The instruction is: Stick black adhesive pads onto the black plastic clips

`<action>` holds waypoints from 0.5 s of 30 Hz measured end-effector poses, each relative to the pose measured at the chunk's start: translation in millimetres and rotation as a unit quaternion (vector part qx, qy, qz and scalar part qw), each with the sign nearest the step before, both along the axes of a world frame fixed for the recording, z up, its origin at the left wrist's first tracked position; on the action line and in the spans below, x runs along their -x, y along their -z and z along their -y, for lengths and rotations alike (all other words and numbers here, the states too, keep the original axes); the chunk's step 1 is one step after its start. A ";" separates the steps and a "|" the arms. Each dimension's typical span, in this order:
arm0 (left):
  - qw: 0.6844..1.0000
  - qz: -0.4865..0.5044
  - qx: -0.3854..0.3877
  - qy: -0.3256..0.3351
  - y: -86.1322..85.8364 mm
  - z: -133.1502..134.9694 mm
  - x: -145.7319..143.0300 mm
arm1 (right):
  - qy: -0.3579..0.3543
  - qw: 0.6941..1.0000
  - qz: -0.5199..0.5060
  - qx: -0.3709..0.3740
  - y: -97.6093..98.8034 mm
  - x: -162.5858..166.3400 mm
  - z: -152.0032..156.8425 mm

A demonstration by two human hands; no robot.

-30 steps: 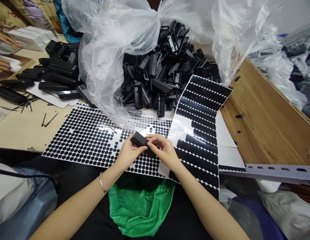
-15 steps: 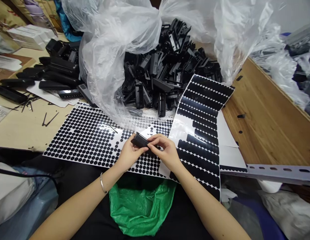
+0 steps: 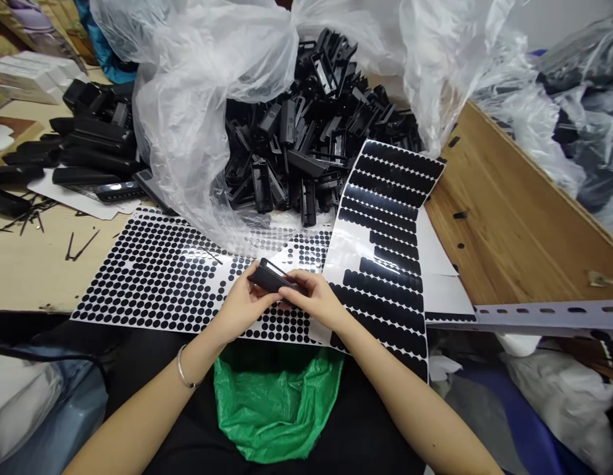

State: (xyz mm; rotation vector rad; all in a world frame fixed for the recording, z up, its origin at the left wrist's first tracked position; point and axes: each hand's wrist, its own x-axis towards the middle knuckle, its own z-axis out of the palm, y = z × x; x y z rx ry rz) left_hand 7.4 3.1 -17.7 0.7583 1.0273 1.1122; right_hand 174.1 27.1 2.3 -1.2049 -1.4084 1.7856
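Observation:
Between my two hands is a long black plastic housing (image 3: 269, 278), with a slot along its upper side. My left hand (image 3: 241, 302) is closed round its left end. My right hand (image 3: 316, 297) grips the right end, thumb in front and fingers behind. Below the hands lies a white sheet of round black stickers (image 3: 152, 277), with some dots gone from its middle. A second sticker sheet (image 3: 385, 293), with rows of black dots set close together, overlaps it on the right and bends up at its far end.
A heap of black plastic housings (image 3: 286, 125) spills from a clear plastic bag (image 3: 182, 105) behind the sheets. More black parts (image 3: 98, 138) lie at the left. A wooden board (image 3: 504, 218) stands right. A green bag (image 3: 279, 402) hangs below the table edge.
The housing has turned so that more of its length and its slot show. My right hand has shifted from a fingertip pinch to a fuller grip. The whole view has moved slightly.

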 end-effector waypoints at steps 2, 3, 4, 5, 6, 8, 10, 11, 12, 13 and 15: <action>1.000 0.009 -0.007 0.029 -2.0 -0.1 2.8 | 0.002 1.000 0.003 -0.005 -0.9 1.3 2.8; 0.999 0.016 -0.010 0.043 -3.0 -0.1 4.1 | 0.000 1.000 0.005 -0.008 -1.8 1.7 3.5; 0.998 0.023 -0.011 0.054 -3.9 -0.1 5.3 | -0.003 1.000 0.006 -0.011 -3.0 2.1 3.5; 0.998 0.027 -0.009 0.060 -4.8 -0.1 6.3 | -0.007 1.000 0.010 -0.017 -4.7 2.2 3.1; 0.998 0.026 -0.006 0.060 -5.4 -0.4 7.1 | -0.015 0.999 0.017 -0.030 -6.9 2.0 2.1; 0.998 0.018 -0.004 0.055 -5.8 -1.9 8.0 | -0.042 0.994 0.051 -0.083 -13.2 -0.4 -1.2; 0.999 0.015 -0.003 0.040 -4.4 -5.3 8.5 | -0.040 0.977 0.121 -0.173 -21.6 -8.2 -5.6; 1.000 0.019 0.000 0.024 -3.2 -7.6 8.8 | -0.019 0.959 0.168 -0.226 -26.2 -15.1 -8.1; 1.000 0.027 0.005 0.002 -1.6 -10.3 9.0 | 0.018 0.936 0.217 -0.277 -30.7 -24.2 -10.7; 0.999 0.036 0.011 -0.024 0.1 -13.0 9.4 | 0.060 0.908 0.263 -0.320 -34.6 -35.5 -13.3; 0.996 0.056 0.020 -0.073 3.3 -18.3 10.0 | 0.124 0.853 0.339 -0.377 -39.1 -62.5 -18.6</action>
